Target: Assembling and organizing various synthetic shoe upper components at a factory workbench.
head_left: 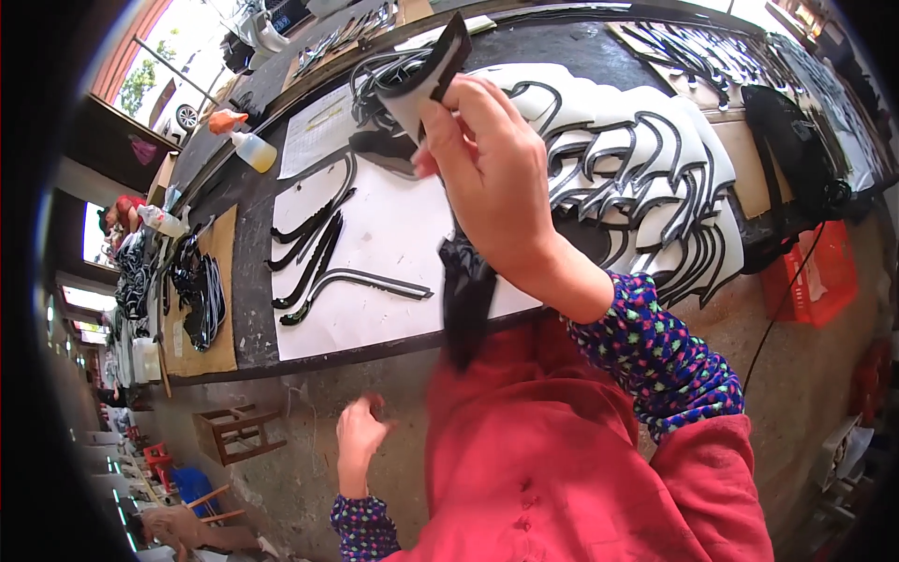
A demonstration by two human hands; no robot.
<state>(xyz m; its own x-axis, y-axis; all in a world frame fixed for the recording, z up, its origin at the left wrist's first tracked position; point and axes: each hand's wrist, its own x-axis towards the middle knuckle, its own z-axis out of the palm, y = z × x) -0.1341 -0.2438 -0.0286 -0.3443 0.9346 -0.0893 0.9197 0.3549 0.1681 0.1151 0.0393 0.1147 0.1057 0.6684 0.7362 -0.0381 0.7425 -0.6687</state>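
My right hand (496,169) is raised over the table, pinching a curved white-and-grey piece with a black edge (412,94). My left hand (361,433) hangs low beside the table, above the floor. Its fingers are loosely bent and apart, slightly blurred, with nothing seen in them. Below my right hand, a blurred black flexible piece (465,304) hangs over the table's front edge. On a white sheet (375,225) lie several thin curved black strips (318,248) and a longer grey-and-black curved strip (361,279). To the right spreads an overlapping pile of white pieces with dark curved edging (646,159).
A bottle of yellowish liquid with an orange top (251,150) stands at the far left. Black parts lie on brown cardboard (223,290). A black bag (791,140) rests at the right, above a red crate (813,276). A wooden stool (239,433) stands on the floor.
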